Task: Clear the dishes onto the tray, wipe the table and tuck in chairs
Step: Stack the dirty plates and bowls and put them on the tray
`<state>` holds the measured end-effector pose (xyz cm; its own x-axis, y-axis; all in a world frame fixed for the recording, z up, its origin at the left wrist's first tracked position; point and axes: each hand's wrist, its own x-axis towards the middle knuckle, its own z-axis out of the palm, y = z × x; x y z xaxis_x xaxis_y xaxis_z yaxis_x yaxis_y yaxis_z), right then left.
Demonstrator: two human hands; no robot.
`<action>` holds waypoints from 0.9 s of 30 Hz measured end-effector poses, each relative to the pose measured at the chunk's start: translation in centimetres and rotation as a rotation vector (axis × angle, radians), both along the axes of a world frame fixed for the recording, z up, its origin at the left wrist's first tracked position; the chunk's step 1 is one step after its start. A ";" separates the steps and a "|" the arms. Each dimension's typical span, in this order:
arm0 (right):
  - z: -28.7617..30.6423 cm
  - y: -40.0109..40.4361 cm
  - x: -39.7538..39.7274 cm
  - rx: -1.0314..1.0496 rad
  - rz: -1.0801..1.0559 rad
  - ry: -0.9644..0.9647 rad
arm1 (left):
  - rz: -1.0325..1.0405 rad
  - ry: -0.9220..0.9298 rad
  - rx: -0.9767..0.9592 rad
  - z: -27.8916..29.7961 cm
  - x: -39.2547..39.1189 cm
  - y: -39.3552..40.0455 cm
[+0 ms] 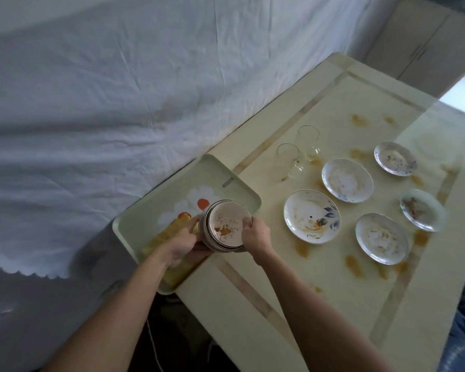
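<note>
- Head view: a stack of bowls [226,229], round, glazed, brown-banded outside and white inside with orange-red specks of food, is held over the near right part of the tray [151,210].
- Left hand [184,241] cups the stack's side and underside with curled fingers; right hand [255,234] pinches its rim.
- The tray is one pale green rounded rectangle, smooth, printed with white flowers with orange centres; a yellow cloth [169,237] lies in it.
- The desk [333,304] is cream, glossy, with tan inlaid bands and scattered orange smears.
- Five soiled white plates [312,216] lie on it, one with a blue leaf pattern.
- Two clear glass cups [289,159] stand beside the tray's far end.
</note>
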<state>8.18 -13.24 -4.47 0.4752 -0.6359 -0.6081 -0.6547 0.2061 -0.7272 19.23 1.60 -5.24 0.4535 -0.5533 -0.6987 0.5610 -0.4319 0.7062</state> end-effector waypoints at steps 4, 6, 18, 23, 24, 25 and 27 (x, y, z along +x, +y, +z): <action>-0.7 -0.4 2.5 -0.060 0.052 0.026 | 0.021 0.113 -0.098 0.1 2.1 0.3; -1.4 0.4 3.9 -0.105 0.084 0.034 | 0.096 0.134 -0.068 -0.4 2.9 1.1; -2.4 9.0 14.3 -0.117 0.314 -0.027 | 0.516 -0.121 0.068 -1.2 7.7 9.3; -3.4 10.7 16.1 -0.064 0.324 -0.039 | 0.565 -0.163 0.135 -1.8 8.8 10.4; -3.5 10.6 16.3 -0.052 0.333 -0.038 | 0.580 -0.157 0.140 -1.9 8.8 10.4; -3.5 10.6 16.5 -0.033 0.343 -0.038 | 0.601 -0.137 0.142 -2.0 9.0 10.4; -3.2 10.3 16.6 0.027 0.380 -0.032 | 0.617 -0.111 0.176 -2.0 9.2 10.2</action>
<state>24.78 -2.98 -7.64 0.6933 -0.3951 -0.6027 -0.6648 -0.0278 -0.7465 28.42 11.75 -7.20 0.7260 -0.0492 -0.6860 0.6710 -0.1680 0.7222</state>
